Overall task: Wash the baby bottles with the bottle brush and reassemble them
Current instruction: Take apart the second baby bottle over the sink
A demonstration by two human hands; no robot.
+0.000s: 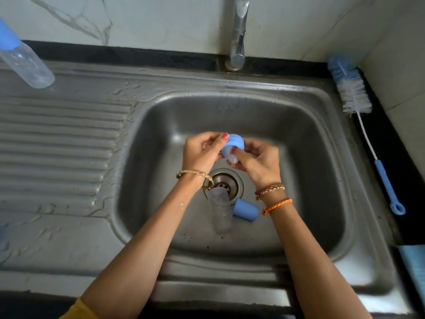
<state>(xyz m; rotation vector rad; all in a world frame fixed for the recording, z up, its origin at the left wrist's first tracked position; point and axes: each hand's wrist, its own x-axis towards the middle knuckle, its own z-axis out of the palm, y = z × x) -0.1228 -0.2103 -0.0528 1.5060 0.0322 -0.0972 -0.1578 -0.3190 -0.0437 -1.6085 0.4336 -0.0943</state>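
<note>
Over the steel sink basin [299, 157] both hands hold a blue screw ring with a clear teat [233, 146]. My left hand [202, 150] grips the ring's left side with thumb on top. My right hand [257, 160] pinches the teat from the right. A clear bottle body [220, 210] lies on the basin floor beside the drain [226, 181], with a blue cap [245, 209] next to it. An assembled bottle with a blue top [23, 58] lies on the draining board at the far left. The bottle brush [354, 95] lies on the right counter.
The tap [239, 35] stands behind the basin at the wall, with no water running. A ribbed draining board [57, 146] fills the left. A light blue cloth or object [414, 268] shows at the right edge.
</note>
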